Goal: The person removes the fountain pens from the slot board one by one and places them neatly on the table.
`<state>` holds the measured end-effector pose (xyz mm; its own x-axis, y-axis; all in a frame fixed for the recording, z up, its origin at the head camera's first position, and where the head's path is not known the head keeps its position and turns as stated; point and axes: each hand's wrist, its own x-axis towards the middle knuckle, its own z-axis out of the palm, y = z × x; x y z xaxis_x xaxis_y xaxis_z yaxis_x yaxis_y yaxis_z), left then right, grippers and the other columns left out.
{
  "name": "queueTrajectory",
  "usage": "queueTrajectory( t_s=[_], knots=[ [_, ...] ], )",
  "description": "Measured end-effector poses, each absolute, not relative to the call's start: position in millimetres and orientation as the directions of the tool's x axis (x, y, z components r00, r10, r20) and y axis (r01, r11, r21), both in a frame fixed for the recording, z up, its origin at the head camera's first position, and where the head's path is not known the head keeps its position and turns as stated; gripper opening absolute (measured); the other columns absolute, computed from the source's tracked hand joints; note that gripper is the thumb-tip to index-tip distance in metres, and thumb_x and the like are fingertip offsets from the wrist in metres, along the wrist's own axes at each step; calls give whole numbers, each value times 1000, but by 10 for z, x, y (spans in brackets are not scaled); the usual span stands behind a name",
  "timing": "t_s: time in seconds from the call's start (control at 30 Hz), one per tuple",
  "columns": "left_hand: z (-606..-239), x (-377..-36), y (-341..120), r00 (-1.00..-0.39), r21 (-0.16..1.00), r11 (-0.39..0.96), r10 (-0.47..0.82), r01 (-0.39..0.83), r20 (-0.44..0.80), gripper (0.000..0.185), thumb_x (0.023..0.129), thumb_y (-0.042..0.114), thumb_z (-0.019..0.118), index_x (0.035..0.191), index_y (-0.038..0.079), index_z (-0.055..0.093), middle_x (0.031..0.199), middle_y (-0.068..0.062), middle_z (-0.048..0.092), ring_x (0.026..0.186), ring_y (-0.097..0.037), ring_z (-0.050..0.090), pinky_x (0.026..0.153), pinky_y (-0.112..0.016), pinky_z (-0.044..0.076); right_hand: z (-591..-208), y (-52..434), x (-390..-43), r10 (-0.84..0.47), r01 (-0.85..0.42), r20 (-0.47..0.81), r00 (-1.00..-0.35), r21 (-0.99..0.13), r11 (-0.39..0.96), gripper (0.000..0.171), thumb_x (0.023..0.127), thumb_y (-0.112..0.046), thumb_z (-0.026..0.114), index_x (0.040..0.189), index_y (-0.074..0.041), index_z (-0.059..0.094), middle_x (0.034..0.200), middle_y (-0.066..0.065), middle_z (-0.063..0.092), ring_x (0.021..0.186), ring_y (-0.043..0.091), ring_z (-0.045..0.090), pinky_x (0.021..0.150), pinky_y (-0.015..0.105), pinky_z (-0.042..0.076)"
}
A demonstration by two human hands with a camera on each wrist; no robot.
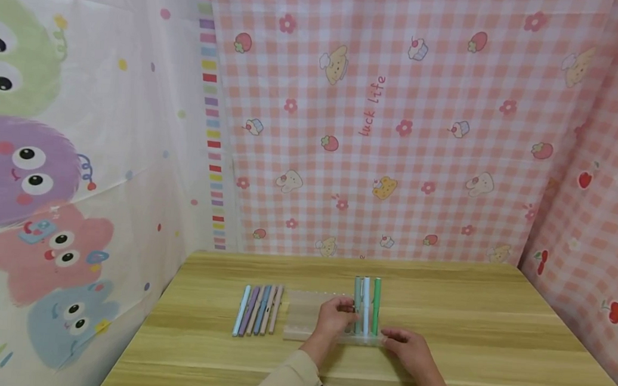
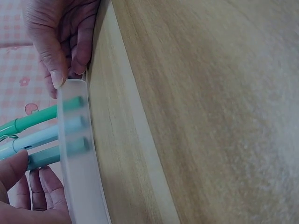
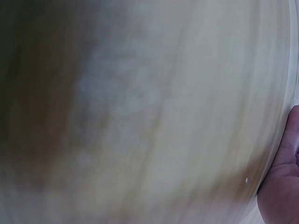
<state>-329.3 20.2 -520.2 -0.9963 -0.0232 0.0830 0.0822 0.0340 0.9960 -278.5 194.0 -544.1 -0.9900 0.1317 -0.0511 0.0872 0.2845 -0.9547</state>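
Nearest the camera, two sleeved forearms reach forward over the wooden worktop (image 1: 472, 324). The right hand (image 1: 410, 351) lies low on the worktop, its fingers curled against the near right corner of a frosted, translucent pen holder (image 1: 311, 319); the left wrist view shows its fingertips pinching the rounded end of that holder (image 2: 77, 154). The right wrist view is blurred and shows only the edge of the palm (image 3: 282, 182) beside pale wood.

The left hand (image 1: 334, 316) is raised a little higher, thumb and fingers bent round the lower part of the leftmost of three upright pens (image 1: 365, 307), so it has hold of that pen. In the left wrist view its fingers (image 2: 44, 184) curl beside the grey-green barrel.

The holder lies flat, its long axis running left to right across the worktop. The three pens stand at its right end, side by side and just touching: a grey-green one, a pale blue one, a bright green one. Their long axes are vertical, tips down in the holder.

To the left of the holder, a row of loose pastel pens (image 1: 258, 310) lies flat, parallel, pointing away from the person.

Beyond stands a pink checked cloth (image 1: 399, 133).
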Motion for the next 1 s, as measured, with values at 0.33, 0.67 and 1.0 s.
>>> queueTrajectory(
  t_s=[0.33,0.67,1.0],
  knots=[
    [-5194,-3297,222,-997,995,62,-21,76,77,25,72,-18,75,94,-9,69,80,-4,65,75,-11,58,67,-26,54,-5422,1938,-2783,130,101,-67,-989,-955,278,22,91,-2,67,111,8,70,106,15,70,93,19,64,79,32,56],
    [-5194,-3278,212,-998,997,56,-25,59,61,23,74,-16,75,95,-7,70,80,-3,64,76,-11,57,66,-26,53,-5415,1937,-2765,130,87,-53,-990,-958,274,21,91,-1,67,110,8,70,105,15,70,93,21,64,79,32,56],
    [-5150,-3274,164,-996,997,-7,-29,79,79,22,78,-14,72,99,-6,68,88,-9,66,83,-15,59,75,-28,54,-5410,1941,-2769,121,93,-61,-991,-957,275,23,92,-2,67,112,8,70,107,15,70,96,21,63,80,33,56]
  ],
)
